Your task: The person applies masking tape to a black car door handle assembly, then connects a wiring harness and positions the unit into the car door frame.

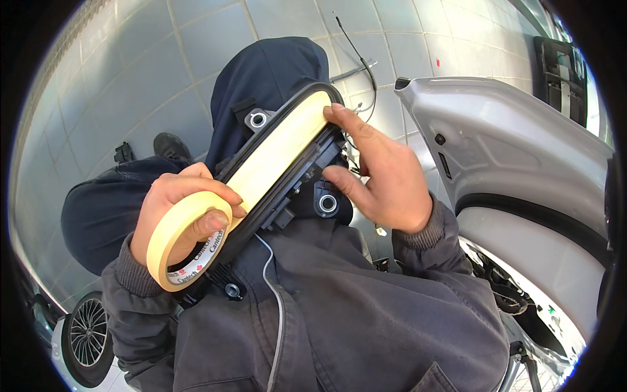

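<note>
A long black car part (308,171) with rounded ends lies slantwise over my lap, with metal-ringed mounting lugs along its sides. A strip of pale yellow masking tape (282,153) runs along its face. Held in my left hand (189,196) is the tape roll (162,251), with my thumb through its core and my fingertips down on the near end of the strip. At the far end, my right hand (385,176) grips the part's edge, index finger on the tape and thumb against the side. The part's underside is hidden.
To the right, a silver car panel (516,130) reaches close to my right arm. A black cable (363,62) lies on the tiled floor (215,32) ahead. A car wheel (88,333) shows at lower left, and a small black piece (123,153) lies by my shoe (171,146).
</note>
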Action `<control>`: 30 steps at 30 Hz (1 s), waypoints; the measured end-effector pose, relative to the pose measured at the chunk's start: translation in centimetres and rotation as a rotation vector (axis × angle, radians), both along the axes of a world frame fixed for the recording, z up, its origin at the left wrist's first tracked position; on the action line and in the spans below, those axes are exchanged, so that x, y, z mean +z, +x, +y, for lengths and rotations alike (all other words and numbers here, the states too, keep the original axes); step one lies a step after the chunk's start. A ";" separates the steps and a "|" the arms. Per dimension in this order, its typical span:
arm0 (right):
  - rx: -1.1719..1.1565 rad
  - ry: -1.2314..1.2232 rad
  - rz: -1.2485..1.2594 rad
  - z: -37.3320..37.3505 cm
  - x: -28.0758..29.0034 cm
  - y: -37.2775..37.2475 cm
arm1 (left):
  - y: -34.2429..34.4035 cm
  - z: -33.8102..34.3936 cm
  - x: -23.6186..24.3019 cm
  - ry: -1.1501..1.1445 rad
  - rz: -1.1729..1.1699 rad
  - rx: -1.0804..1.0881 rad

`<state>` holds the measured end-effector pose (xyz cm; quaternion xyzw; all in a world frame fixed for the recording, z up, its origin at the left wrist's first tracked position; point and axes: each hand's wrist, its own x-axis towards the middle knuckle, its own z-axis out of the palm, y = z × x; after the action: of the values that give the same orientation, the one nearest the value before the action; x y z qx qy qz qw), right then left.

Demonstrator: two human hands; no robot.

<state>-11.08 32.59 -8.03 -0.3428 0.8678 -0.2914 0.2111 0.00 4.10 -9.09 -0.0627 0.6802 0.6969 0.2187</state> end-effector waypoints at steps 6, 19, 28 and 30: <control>-0.021 0.205 0.091 -1.4 1.6 1.3 | -0.1 0.2 -0.1 0.000 0.002 -0.016; -0.127 -0.082 -0.207 -1.9 -0.8 -1.3 | 0.1 0.2 -0.4 0.123 -0.116 0.088; 0.048 0.255 0.016 -1.6 -0.2 -0.7 | 0.7 0.4 -0.6 0.067 0.034 0.088; 0.042 0.208 0.056 -1.7 -0.4 -0.7 | 1.0 -0.1 -0.6 0.054 0.054 0.060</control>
<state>-11.81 30.89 -8.44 -0.3451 0.8915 -0.1854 0.2275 1.01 4.03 -9.67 -0.0585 0.6647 0.7226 0.1807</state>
